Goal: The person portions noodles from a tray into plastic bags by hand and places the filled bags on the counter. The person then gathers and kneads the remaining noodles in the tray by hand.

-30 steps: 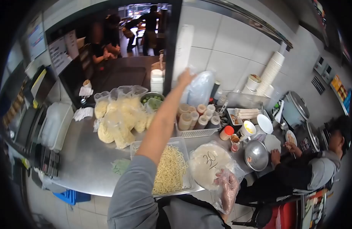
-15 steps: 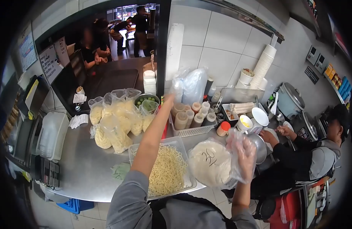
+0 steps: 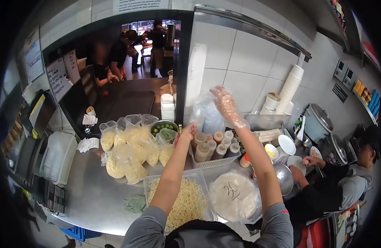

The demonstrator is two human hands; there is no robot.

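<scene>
My left hand (image 3: 188,132), bare, is closed at the lower edge of the clear plastic bags (image 3: 202,111), left of the squeeze bottles (image 3: 203,151). My right hand (image 3: 226,106), in a clear plastic glove, reaches over the top of the bags with bent fingers; what its fingertips hold is hard to make out. Below my forearms, a clear tray (image 3: 147,180) holds loose noodles (image 3: 186,202). A round, plastic-wrapped white stack marked "30" (image 3: 234,196) lies right of the tray. Bagged noodles (image 3: 134,153) stand at the left.
A co-worker (image 3: 343,186) works at the right beside a metal bowl (image 3: 283,179). Stacked paper cups (image 3: 290,84) stand by the wall. A bowl of green fruit (image 3: 163,127) is behind the bagged noodles. People stand beyond the opening. A green cloth-like item (image 3: 135,203) lies near the tray.
My gloved right hand has moved from above the round stack up to the plastic bags. My left hand has dropped slightly lower beside them.
</scene>
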